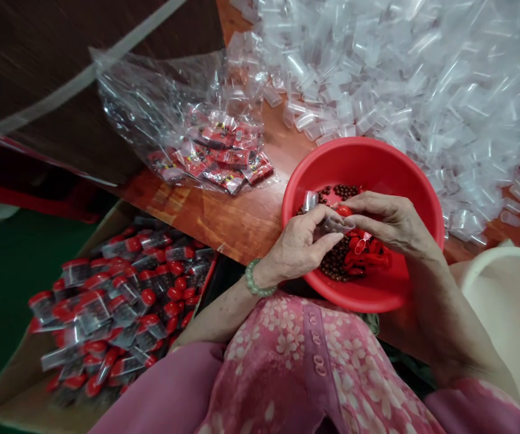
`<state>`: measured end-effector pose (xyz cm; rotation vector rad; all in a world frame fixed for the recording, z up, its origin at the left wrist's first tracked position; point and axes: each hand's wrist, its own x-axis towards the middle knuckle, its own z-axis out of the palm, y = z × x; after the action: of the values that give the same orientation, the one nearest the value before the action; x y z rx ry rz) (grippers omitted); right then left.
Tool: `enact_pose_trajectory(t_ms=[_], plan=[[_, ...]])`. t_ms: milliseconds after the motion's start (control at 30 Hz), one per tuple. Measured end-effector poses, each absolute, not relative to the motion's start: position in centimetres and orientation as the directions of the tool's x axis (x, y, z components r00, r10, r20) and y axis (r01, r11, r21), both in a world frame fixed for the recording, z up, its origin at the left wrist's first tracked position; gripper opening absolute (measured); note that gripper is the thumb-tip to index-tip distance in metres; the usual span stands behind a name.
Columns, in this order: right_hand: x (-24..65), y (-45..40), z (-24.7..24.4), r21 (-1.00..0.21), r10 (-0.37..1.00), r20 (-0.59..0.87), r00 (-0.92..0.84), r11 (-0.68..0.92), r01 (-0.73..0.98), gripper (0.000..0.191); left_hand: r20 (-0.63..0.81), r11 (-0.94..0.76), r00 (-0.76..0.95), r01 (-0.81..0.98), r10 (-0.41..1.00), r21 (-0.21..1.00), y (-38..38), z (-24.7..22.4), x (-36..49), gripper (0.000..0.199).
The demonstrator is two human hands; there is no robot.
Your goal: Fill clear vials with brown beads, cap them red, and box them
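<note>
Both hands meet over a red plastic basin [422, 181]. My left hand [300, 244], a green bead bracelet on its wrist, grips a small clear plastic tube [335, 225] lying tilted between thumb and fingers. At the tube's mouth, my right hand [393, 220] pinches a red cap [344, 210]; whether the cap touches the tube I cannot tell. Brown round balls [334, 262] and a pile of red plastic pieces [372, 250] lie in the basin below. Another clear tube [310, 200] shows beside my left fingers.
A large heap of clear tubes [377, 78] covers the back right of the wooden table [228, 223]. A clear bag of red packets [228, 157] lies at the back left. Below left, a cardboard box [20, 377] holds many red-capped tubes [119, 301]. A white tub [504, 265] stands right.
</note>
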<state>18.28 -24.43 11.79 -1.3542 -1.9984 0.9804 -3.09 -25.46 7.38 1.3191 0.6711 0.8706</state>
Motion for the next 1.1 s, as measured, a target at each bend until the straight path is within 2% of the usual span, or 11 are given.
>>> enact_pose_trajectory(t_ms=[100,200,300,367,600,900,967,1100], plan=[[18.2,-24.5,11.6,-0.784,0.924,0.067,-0.376,0.282,0.553,0.024,0.068,0.066,0.544,-0.223,0.836,0.973,-25.4,7.4,-3.1,0.015],[18.0,-24.6,11.4,-0.829,0.966,0.158,-0.204,0.242,0.504,0.026,0.066,0.109,0.543,-0.284,0.837,0.952,-25.3,7.5,-3.1,0.018],[17.4,-25.0,11.6,-0.874,0.977,0.212,0.009,0.185,0.449,0.031,0.050,0.117,0.545,-0.269,0.837,0.956,-25.2,7.6,-3.0,0.020],[16.8,-25.5,12.1,-0.865,0.965,0.259,0.031,0.218,0.452,0.029,0.056,0.106,0.548,-0.259,0.835,0.960,-25.2,7.7,-2.8,0.019],[16.2,-26.5,12.6,-0.726,0.940,0.311,-0.141,0.331,0.603,0.019,0.062,0.046,0.506,-0.198,0.860,0.979,-25.2,7.3,-2.6,0.013],[16.9,-25.9,13.3,-0.635,0.891,0.277,-0.359,0.450,0.628,0.012,0.069,-0.041,0.515,-0.066,0.854,0.997,-25.2,7.8,-3.0,0.009],[16.7,-25.9,13.4,-0.574,0.841,0.328,-0.430,0.539,0.616,0.021,0.063,-0.039,0.513,-0.057,0.856,0.998,-25.2,7.9,-3.0,0.009],[16.1,-26.4,12.7,-0.375,0.776,0.315,-0.546,0.630,0.680,0.061,0.017,0.054,0.501,-0.126,0.865,0.991,-25.0,7.8,-2.7,0.008]])
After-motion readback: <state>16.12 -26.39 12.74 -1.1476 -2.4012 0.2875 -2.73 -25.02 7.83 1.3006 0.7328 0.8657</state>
